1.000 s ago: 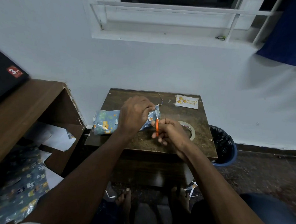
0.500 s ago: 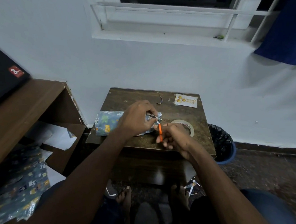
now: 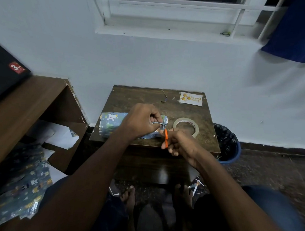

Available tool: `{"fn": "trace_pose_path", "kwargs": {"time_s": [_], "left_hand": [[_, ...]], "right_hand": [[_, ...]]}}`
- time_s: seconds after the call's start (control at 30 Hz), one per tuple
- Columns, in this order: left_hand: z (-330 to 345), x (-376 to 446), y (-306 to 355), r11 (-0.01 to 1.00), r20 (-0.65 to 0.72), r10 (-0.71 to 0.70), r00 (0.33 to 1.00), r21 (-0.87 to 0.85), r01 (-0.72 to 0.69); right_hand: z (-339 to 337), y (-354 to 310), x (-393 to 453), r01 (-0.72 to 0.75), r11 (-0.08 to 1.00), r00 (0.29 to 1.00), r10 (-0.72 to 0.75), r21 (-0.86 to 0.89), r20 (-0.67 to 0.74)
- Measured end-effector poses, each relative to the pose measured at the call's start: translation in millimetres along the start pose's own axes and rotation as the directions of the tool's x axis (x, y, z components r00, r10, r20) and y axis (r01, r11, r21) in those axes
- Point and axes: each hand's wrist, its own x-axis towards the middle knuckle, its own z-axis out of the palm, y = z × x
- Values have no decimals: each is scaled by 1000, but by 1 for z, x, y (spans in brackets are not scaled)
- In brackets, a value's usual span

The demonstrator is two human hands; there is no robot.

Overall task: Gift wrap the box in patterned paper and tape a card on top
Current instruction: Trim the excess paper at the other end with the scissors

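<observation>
The desk (image 3: 149, 100) carries the box (image 3: 111, 124), already covered in patterned paper and lying partly under the left hand (image 3: 140, 120). The step in hand looks like trimming — surplus paper at the box's right end is being cut away before that end is folded shut. The left hand reaches over the box, its fingers pinching a twisted strip of paper (image 3: 157, 123) and pulling it taut. Just right of those fingers, the right hand (image 3: 180, 144) grips the orange-handled scissors (image 3: 165, 137), fingers curled round the handle, blades pointing up into the strip. Whether the blades are parted cannot be told. Beyond the right fingers lies the tape roll (image 3: 186, 126); farther off, at the desk's back corner, the card (image 3: 191, 98). Next the cut must finish cleanly — then folding and taping.
</observation>
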Motion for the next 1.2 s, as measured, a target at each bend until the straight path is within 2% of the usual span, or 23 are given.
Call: {"fn": "trace_pose_path", "kwargs": {"time_s": [0.33,0.57,0.77,1.0,1.2], "left_hand": [[-1,-5,7,998,-6,51,999,26,-51],[2,-2,2,999,-16,50,999,-8,-50],[1,-2,-1,998,33,58,998,-35,-57],[2,-1,-1,996,4,76,997,-49,-76],[3,-2,0,992,10,98,995,-76,-97]], "right_hand": [[0,-3,-3,10,1000,1000,-10,15,-17],[6,1,-4,44,998,997,-42,41,-61],[6,-3,-2,42,998,997,-39,51,-61],[6,0,-1,63,997,996,-60,39,-72],[3,-3,7,30,996,997,-23,81,-79]]}}
